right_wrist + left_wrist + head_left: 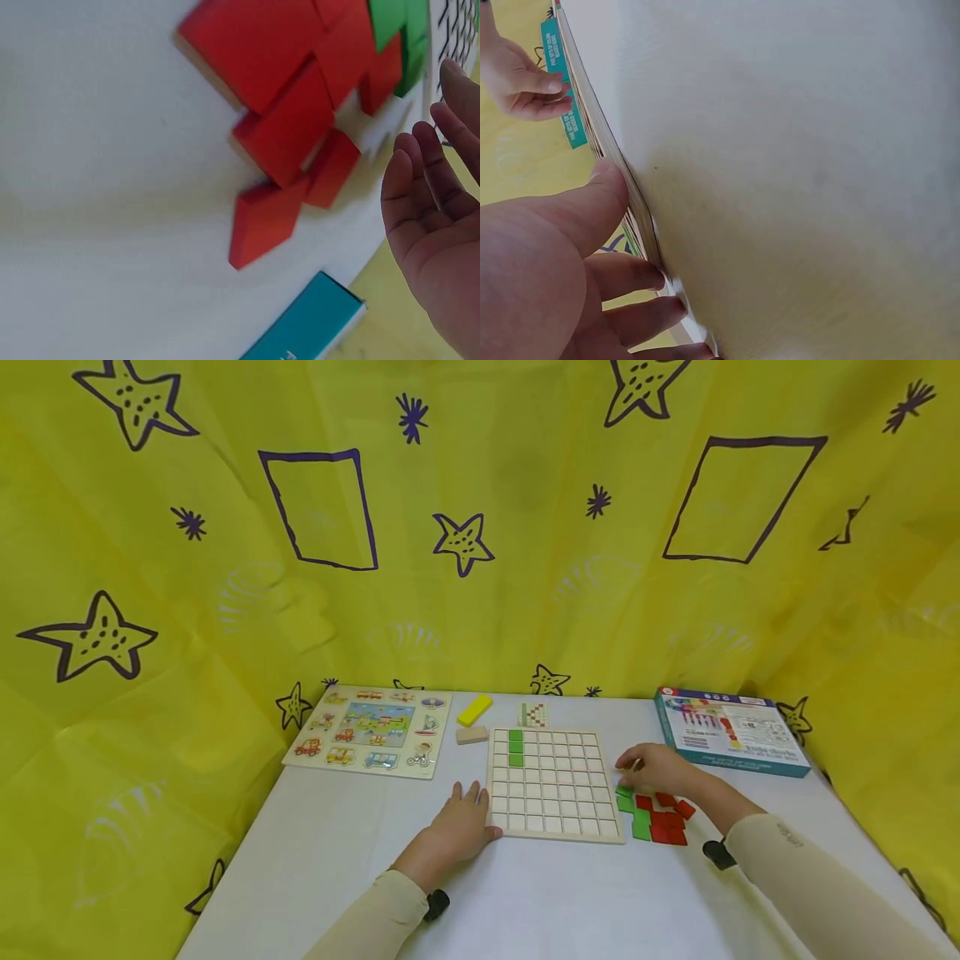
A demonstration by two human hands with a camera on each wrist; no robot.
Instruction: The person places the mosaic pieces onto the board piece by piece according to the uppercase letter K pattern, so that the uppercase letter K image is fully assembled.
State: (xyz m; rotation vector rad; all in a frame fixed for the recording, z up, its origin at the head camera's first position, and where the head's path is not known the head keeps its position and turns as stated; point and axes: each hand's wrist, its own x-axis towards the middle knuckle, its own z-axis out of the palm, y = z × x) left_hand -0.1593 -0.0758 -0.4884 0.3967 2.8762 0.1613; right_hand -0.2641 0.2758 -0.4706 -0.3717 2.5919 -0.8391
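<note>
A wooden grid board (pixel 555 781) lies flat on the white table, with 3 green tiles (pixel 516 748) in its second column at the far end. My left hand (pixel 459 827) rests at the board's near left corner, fingers extended along the side; in the left wrist view its thumb (pixel 604 202) touches the edge. To the right of the board are loose green tiles (pixel 641 825) and several red tiles (pixel 667 828), some overlapping. Over the far end of this pile hovers my right hand (pixel 656 768). Its fingers (pixel 439 176) are loosely bent, and I see nothing between them.
Behind the board lies a small pattern card (pixel 533 715). A yellow block (pixel 474 710) and a plain wooden block (pixel 472 735) sit at its far left, beside a picture puzzle (pixel 300 753). At the back right is a teal-edged box (pixel 738 735). A yellow curtain (pixel 480 618) hangs behind the table.
</note>
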